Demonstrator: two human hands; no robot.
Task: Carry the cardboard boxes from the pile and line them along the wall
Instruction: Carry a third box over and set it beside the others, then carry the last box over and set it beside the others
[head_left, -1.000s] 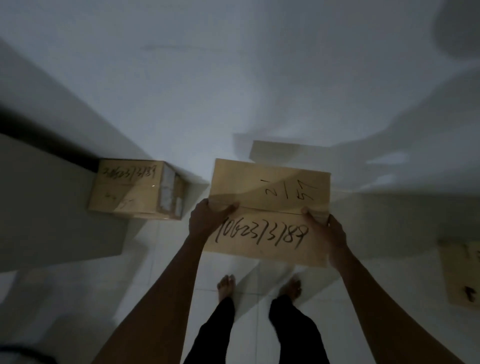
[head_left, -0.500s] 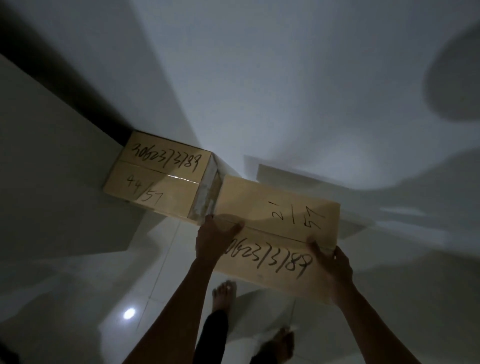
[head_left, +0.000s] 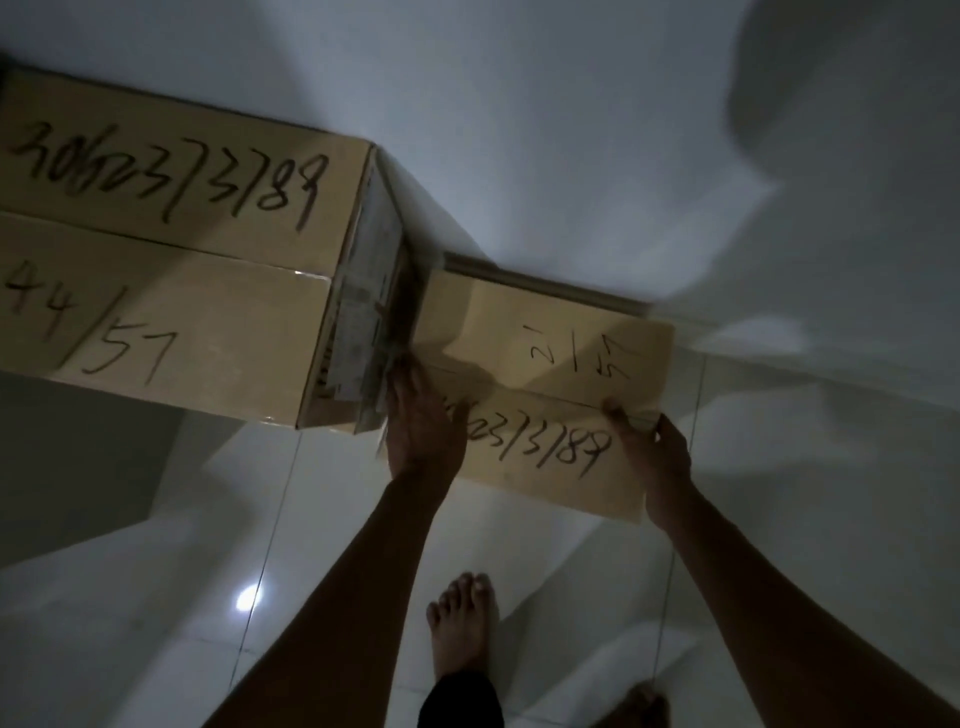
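A cardboard box (head_left: 545, 343) with "21/57" and a long number handwritten on top sits low by the white wall (head_left: 519, 130), right beside a larger-looking box marked "44/57" (head_left: 171, 291). My left hand (head_left: 423, 421) lies on the box's left end, in the narrow gap next to the "44/57" box. Gripping the right near corner is my right hand (head_left: 654, 452), thumb on top. I cannot tell whether the box rests fully on the floor.
Glossy white floor tiles (head_left: 322, 545) stretch below, with a lamp glare at the lower left. My bare feet (head_left: 462, 623) stand just behind the box. A dark shadowed area lies to the left under the "44/57" box.
I have bent down and moved closer; the held box has dropped toward the floor and slid left against the "44/57" box by the wall. Both hands stay on it.
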